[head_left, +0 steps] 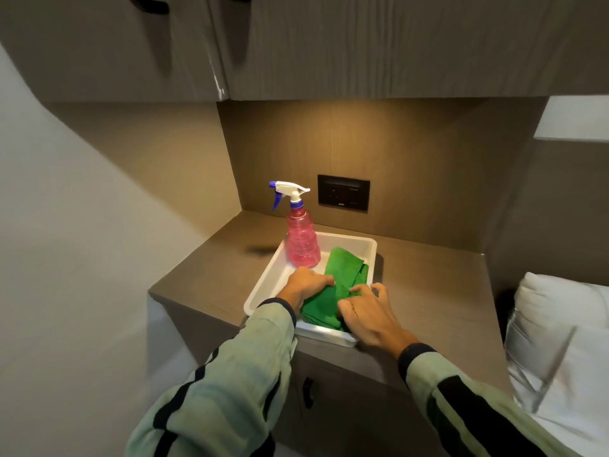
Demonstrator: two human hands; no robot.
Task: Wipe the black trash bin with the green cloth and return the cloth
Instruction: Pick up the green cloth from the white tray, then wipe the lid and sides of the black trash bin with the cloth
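A pink spray bottle (302, 240) with a white and blue trigger head is standing at the far left corner of a white tray (263, 293), which is sitting on the brown tabletop (428, 291). The left hand (304, 285) is pressing down on the left edge of the green cloth (342, 275), its grip closing on the fabric. The cloth is lying folded inside the tray, between both hands. The right hand (369, 316) is resting on the cloth's near right part, fingers curling over it; I cannot tell whether this grip is pinching it. A black wall socket (343, 192) is sitting on the far panel, its small white marking too tiny to read. A white pillow (560, 324) is lying at far right.
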